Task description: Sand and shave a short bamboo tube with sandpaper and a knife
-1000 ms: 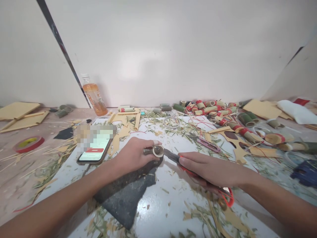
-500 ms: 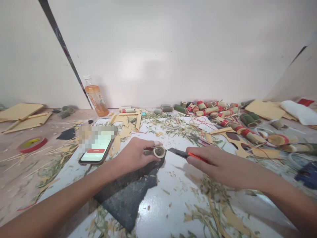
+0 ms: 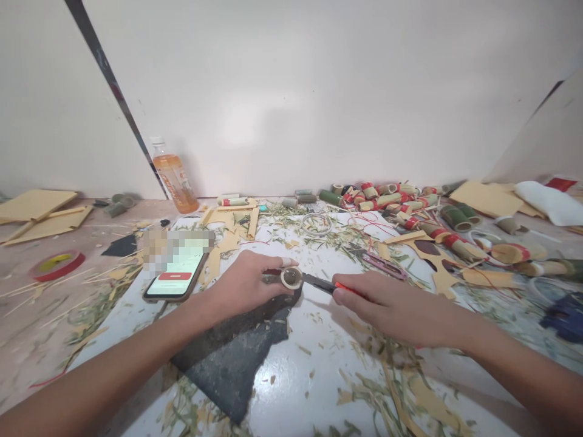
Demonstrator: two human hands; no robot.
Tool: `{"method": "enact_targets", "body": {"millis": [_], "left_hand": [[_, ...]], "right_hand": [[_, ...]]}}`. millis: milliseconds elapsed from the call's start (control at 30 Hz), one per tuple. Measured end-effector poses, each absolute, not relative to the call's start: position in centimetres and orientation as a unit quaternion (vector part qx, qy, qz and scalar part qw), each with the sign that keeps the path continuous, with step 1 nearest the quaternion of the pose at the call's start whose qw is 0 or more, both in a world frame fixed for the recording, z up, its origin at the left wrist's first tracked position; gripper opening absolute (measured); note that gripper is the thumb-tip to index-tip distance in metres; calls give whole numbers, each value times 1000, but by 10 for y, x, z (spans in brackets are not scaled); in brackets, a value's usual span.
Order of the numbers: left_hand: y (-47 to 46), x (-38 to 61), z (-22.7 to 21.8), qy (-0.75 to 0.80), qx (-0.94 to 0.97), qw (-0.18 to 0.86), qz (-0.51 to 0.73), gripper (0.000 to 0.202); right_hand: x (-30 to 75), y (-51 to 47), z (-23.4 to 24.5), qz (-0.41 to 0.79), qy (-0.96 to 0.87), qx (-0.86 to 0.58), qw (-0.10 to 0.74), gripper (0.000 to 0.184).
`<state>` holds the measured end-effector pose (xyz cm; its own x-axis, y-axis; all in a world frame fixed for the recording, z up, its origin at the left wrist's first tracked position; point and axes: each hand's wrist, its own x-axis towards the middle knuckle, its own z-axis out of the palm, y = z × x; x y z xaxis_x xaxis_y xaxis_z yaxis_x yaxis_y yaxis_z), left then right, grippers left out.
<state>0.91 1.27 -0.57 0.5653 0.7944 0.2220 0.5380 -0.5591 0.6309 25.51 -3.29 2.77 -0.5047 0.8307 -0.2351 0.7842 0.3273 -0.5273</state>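
My left hand (image 3: 255, 282) grips a short hollow bamboo tube (image 3: 291, 278) between thumb and fingers, its round open end turned toward me. A wrapping shows on one fingertip of that hand. Wrapped around the orange and black handle of a utility knife (image 3: 319, 283) is my right hand (image 3: 378, 306). The blade points left, its tip at the rim of the tube; whether it touches I cannot tell. Below the left hand lies a dark grey sheet (image 3: 228, 364) with a ragged edge, on a white board (image 3: 282, 388) strewn with green shavings.
A phone (image 3: 175, 276) lies left of my left hand, with an orange drink bottle (image 3: 177, 182) behind it. Red tape (image 3: 58, 266) sits far left. Several red-banded bamboo pieces (image 3: 392, 197) are piled back right. A pink cutter (image 3: 385, 266) lies beyond my right hand.
My right hand has moved left with the knife, bringing the blade up to the tube's rim. My left hand keeps its hold on the tube, nearly unmoved.
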Motion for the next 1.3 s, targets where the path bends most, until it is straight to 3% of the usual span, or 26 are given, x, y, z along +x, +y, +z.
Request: {"method": "enact_targets", "body": {"millis": [533, 833, 1300], "left_hand": [[12, 9, -3, 371, 861, 252, 239, 19], [14, 8, -2, 377, 856, 258, 243, 19], [14, 9, -3, 386, 853, 258, 237, 20]], "right_hand": [[252, -34, 32, 363, -771, -523, 19, 46], [255, -35, 28, 318, -799, -507, 56, 44], [254, -34, 25, 328, -790, -516, 33, 45]]}}
